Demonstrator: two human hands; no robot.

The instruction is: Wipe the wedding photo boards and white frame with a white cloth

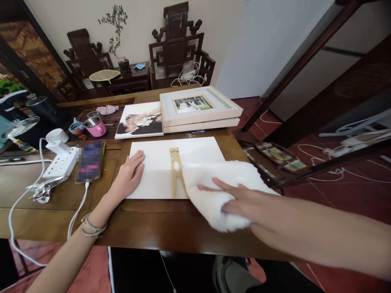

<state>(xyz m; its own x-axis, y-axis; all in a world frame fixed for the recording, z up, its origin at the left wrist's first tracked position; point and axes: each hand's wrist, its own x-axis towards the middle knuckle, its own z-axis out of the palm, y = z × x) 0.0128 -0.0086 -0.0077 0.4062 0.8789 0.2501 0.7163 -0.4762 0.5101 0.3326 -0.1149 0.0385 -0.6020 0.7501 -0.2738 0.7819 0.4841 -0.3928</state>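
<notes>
A white rectangular board (152,171) lies flat on the wooden table, with a gold-coloured forked stand piece (174,167) along its middle. My left hand (130,173) rests on the board's left edge, fingers stretched out and nothing in them. Under my right hand (236,197), a white fluffy cloth (204,183) covers the board's right part and hangs past its front edge. Some fingers of that hand press into the cloth, while others spread over it. The cloth hides the board's lower right corner and touches the stand piece.
Behind the board are a photo panel (140,126) and stacked light-wood picture frames (201,118). On the left lie a phone (91,160) on a charging cable, a white power strip (61,162) and a pink mug (95,127). The table's front edge (171,246) runs below my arms.
</notes>
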